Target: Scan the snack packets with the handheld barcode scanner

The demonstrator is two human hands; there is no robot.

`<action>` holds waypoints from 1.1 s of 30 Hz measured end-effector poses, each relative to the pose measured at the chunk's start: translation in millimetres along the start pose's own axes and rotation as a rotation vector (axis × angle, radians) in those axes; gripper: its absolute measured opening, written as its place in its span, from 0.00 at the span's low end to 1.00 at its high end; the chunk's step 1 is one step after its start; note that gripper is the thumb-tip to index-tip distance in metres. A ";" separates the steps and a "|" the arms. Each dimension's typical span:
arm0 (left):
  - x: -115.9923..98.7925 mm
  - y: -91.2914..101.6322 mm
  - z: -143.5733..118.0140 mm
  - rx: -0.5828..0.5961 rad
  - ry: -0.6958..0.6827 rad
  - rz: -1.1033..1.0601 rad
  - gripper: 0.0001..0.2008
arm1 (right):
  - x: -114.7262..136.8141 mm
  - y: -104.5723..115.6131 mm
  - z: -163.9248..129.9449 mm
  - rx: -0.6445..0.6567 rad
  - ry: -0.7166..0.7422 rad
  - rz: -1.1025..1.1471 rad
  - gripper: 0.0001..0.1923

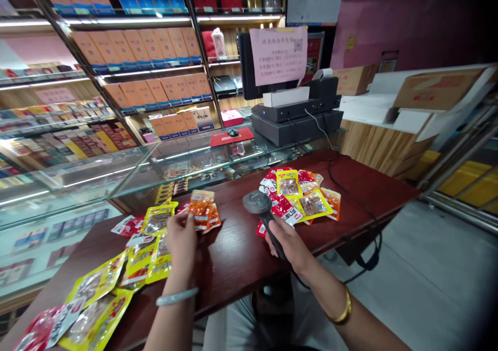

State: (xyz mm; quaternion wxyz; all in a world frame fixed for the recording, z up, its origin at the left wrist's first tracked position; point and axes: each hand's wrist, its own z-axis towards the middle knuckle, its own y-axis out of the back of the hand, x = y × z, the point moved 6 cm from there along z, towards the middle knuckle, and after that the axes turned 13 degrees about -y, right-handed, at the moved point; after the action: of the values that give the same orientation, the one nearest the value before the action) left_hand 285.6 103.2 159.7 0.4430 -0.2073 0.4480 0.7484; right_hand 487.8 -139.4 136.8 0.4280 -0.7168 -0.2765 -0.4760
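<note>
shop counter (241, 257) of dark red wood beside glass display case (116, 177).

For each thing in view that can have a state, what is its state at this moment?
left hand: fingers on the orange snack packet, sealed, flat on the table
right hand: closed around the barcode scanner, head lifted off the table, cable attached
right pile of packets: sealed, overlapping
yellow packets: sealed, spread flat
monitor: dark, pink notice hanging on it
</note>
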 end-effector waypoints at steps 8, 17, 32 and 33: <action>-68.2 -40.5 -32.4 0.372 -0.378 0.195 0.16 | -5.3 33.3 -11.1 -0.084 -0.045 0.105 0.26; -145.2 -109.9 -122.6 0.784 -0.662 0.550 0.31 | -13.3 66.9 -32.4 -0.163 -0.014 0.144 0.26; -90.3 -90.6 -53.0 0.492 -0.176 -0.255 0.23 | -22.4 68.1 -32.4 -0.145 -0.047 0.173 0.30; -85.0 -89.1 -46.6 0.485 -0.160 -0.295 0.23 | -23.3 67.7 -32.3 -0.150 -0.052 0.175 0.31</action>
State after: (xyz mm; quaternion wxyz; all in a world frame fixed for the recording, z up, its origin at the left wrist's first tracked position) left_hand 401.5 41.2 152.5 0.6177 -0.0984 0.5424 0.5608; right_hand 518.7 -200.0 97.4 0.4060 -0.7803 -0.1875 -0.4373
